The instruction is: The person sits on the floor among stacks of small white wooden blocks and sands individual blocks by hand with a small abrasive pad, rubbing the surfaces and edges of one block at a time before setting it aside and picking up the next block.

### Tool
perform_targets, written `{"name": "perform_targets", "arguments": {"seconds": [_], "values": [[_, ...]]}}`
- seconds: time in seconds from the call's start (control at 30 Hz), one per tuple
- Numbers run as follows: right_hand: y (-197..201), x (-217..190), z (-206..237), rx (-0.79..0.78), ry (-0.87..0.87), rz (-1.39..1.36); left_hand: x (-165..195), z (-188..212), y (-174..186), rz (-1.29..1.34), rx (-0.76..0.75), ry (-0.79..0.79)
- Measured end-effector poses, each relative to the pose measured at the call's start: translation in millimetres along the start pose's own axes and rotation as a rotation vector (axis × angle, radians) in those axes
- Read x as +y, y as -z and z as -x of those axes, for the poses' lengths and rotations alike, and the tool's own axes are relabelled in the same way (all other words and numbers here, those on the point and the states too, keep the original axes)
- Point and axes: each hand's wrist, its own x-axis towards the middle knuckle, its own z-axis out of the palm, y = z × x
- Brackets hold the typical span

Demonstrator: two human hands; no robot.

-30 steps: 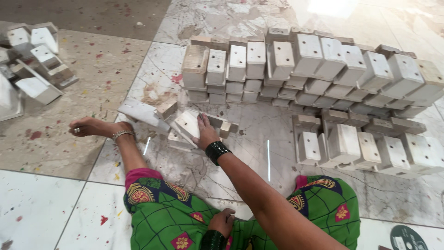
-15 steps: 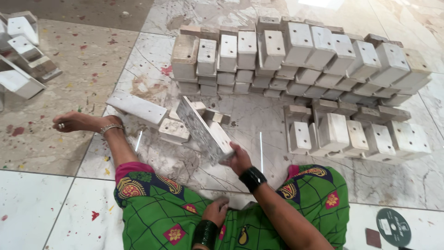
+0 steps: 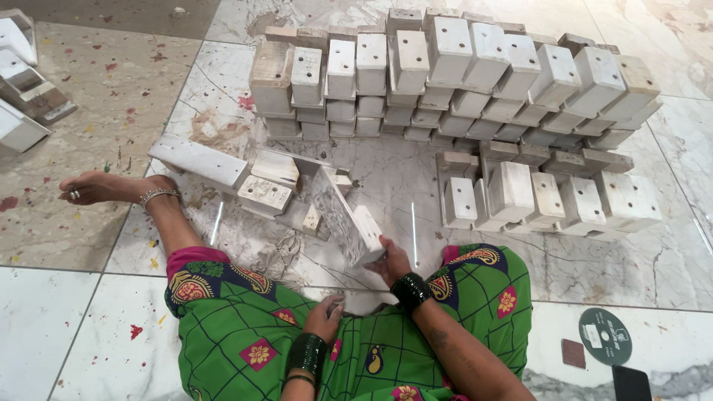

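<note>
White-painted wooden bracket piece (image 3: 343,217), gripped at its near end by right hand (image 3: 389,260), fingers clamped on the block end closest to the lap. Long axis tilted up and away from the body, running from the right hand toward the far left, far end hanging above loose pieces (image 3: 271,186) on the floor (image 3: 111,96). Left hand (image 3: 325,315) low in the lap on green patterned cloth (image 3: 238,327), fingers curled together; whether anything is held there cannot be told. Right hand plainly the nearer one, already on the piece; left hand close below and to the left of it, apart from the wood. Just beyond the held piece, a long white bar (image 3: 199,162) lying flat, with small offcut blocks beside it. Bare foot (image 3: 111,187) with anklet stretched out toward the left, near that bar. Toward the far edge of the floor, a big stack of white blocks (image 3: 453,70) with drilled holes, arranged in rows; a smaller stack (image 3: 546,194) to the right of the held piece, well apart from the hand. More white pieces (image 3: 26,82) at the far left corner. Dark disc (image 3: 605,336) flat on the tile at near right.
</note>
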Motion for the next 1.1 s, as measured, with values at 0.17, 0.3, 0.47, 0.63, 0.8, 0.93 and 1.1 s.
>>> {"name": "perform_targets", "arguments": {"seconds": [0.17,0.3,0.47,0.63,0.8,0.93,1.1], "values": [[2,13,8,0.045,0.219,0.178,1,0,1,0.326,-0.05,-0.044],[-4,36,26,0.044,0.343,0.538,7,0,7,0.626,-0.148,-0.09],[-4,81,73,-0.14,0.582,1.044,2,-1,4,0.854,-0.15,0.123],[-10,91,100,-0.414,0.588,1.17,-7,-8,8,0.83,0.181,0.308],[-19,70,99,-0.432,0.491,1.148,-8,-9,14,0.737,0.299,0.323],[-8,21,64,-0.147,0.571,1.208,-6,-6,13,0.725,0.302,0.348],[5,-18,21,-0.064,0.363,0.904,-6,-6,11,0.695,0.31,0.318]]}}
